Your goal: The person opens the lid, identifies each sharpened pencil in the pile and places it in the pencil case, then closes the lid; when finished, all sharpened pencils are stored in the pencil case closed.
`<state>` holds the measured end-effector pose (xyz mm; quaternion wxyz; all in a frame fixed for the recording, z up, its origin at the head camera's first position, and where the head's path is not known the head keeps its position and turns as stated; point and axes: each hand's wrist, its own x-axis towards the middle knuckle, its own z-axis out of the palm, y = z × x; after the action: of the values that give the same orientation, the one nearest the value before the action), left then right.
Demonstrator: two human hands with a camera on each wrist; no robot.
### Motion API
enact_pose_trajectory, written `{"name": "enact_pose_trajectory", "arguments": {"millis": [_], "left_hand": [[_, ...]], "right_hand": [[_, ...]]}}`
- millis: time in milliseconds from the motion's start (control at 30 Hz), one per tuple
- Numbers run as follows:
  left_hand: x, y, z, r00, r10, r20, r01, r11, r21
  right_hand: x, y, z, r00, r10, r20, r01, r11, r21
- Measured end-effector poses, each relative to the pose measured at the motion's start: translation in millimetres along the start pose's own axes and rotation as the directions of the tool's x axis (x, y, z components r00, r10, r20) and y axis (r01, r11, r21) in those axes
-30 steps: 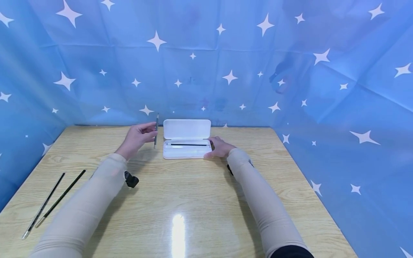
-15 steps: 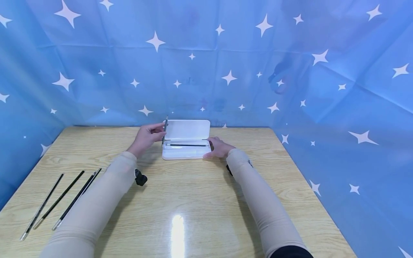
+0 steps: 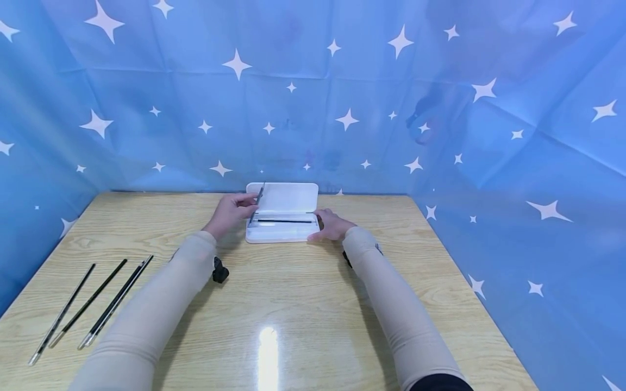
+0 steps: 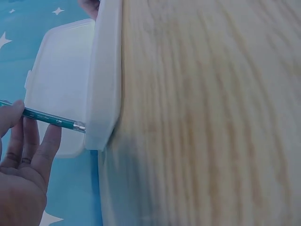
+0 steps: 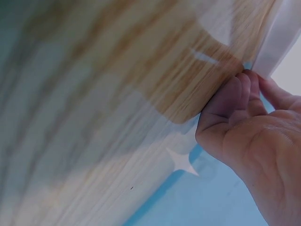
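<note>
An open white pencil case (image 3: 282, 234) stands at the back of the table, its lid (image 3: 288, 196) tipped up behind it. One dark pencil (image 3: 288, 221) lies lengthwise inside. Over the case's left end, my left hand (image 3: 229, 215) pinches another pencil between thumb and fingers. The left wrist view shows this pencil (image 4: 51, 117) as dark green with a silvery end close to the case wall (image 4: 104, 80). My right hand (image 3: 333, 226) holds the case's right end, thumb at the front corner and fingers at the back; its curled fingers (image 5: 237, 96) are against the table beside the case wall.
Several dark pencils (image 3: 88, 303) with pale ends lie slanted on the left of the wooden table (image 3: 313, 309), beside my left sleeve (image 3: 151, 320). A blue cloth with white stars (image 3: 313, 119) hangs right behind the table's back edge.
My left hand has moved right with the pencil, from beside the case to over its left end, and the pencil now leans more. The right hand stays on the case.
</note>
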<state>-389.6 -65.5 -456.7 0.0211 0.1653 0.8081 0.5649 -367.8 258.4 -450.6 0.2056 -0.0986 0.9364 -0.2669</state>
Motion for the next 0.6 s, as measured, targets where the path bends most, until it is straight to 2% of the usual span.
{"name": "enact_pose_trajectory", "arguments": {"millis": [133,200,333,467,600], "left_hand": [[2.4,2.1,4.8,0.998,0.053,0.020,-0.055,0.995,0.083],[3.7,3.6,8.0,0.995,0.088,0.040,-0.092,0.988,0.126],[5.2,7.6,13.4,0.989,0.119,0.087,-0.134,0.971,0.199],[5.1,12.8,14.7,0.986,0.116,0.123,-0.143,0.959,0.246],[2.3,18.0,11.2,0.987,0.098,0.129,-0.129,0.956,0.262]], "right_hand": [[-0.3,0,0,1.000,-0.010,-0.004,0.010,1.000,-0.002],[0.1,1,1,1.000,-0.015,-0.003,0.015,1.000,-0.012],[1.5,2,2,1.000,-0.023,0.001,0.023,1.000,-0.018],[2.1,2,2,1.000,-0.026,-0.007,0.026,1.000,0.012],[1.5,2,2,1.000,-0.015,-0.012,0.016,1.000,0.009]]}}
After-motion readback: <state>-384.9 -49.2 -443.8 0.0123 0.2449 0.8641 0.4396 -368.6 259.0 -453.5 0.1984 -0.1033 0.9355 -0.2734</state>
